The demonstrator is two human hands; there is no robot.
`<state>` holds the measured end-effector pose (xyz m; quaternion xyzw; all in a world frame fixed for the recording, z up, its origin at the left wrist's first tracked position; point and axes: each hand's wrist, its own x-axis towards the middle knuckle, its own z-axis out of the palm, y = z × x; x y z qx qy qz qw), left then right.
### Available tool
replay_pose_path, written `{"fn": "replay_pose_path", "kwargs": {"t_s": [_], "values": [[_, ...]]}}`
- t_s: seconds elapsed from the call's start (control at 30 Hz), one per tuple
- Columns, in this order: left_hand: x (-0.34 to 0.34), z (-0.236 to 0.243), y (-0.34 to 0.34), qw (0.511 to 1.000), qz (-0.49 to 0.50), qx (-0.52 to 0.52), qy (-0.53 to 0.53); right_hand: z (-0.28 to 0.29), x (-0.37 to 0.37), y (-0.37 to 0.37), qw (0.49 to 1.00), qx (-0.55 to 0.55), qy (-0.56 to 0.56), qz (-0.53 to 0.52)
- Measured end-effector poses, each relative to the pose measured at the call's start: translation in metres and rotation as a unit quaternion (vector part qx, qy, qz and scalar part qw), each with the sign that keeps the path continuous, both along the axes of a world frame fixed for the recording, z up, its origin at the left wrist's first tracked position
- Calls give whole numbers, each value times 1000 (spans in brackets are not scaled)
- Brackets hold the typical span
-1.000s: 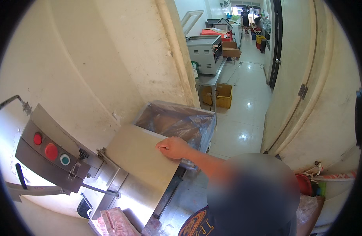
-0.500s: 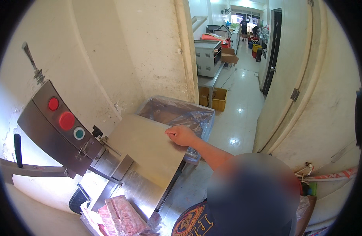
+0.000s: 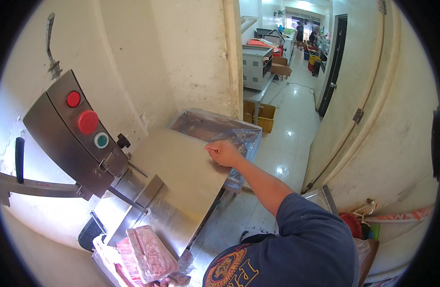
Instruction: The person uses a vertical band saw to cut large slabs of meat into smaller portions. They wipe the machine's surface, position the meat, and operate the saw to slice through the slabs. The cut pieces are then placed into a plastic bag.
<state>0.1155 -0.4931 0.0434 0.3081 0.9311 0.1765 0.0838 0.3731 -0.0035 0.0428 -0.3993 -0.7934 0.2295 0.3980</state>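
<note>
At the far edge of the meat band saw's steel table, my right hand is closed, its fingertips pressed together. Whether something small is in it, I cannot make out. The lined tray lies just beyond this hand. At the bottom edge, my left hand shows only a few fingers, curled at the lower edge of a slab of pink frozen meat in clear plastic; the rest is cut off. More meat lies beside the slab. The saw's toothed blade stands between the meat and the table's far part.
The saw's head carries red and green buttons at the left, against the wall. A door stands open at the right. Beyond it run a tiled floor, a yellow crate and a grey machine; people stand far back.
The view has shifted slightly, and my right arm's sleeve now shows where a blur was. Fingers of my left hand have come into view below the meat. My right hand stays at the table's edge.
</note>
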Motion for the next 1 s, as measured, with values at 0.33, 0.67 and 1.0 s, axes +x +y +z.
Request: {"fn": "replay_pose_path", "kwargs": {"t_s": [0.33,0.67,1.0], "values": [[5,8,2,1000,4,7,-2,-9,0,7,997,71,-4,20],[9,0,1,999,-15,38,6,-7,3,8,1000,-5,19,16],[13,13,7,999,-13,2,39,-4,8,6,999,36,-12,21]]}}
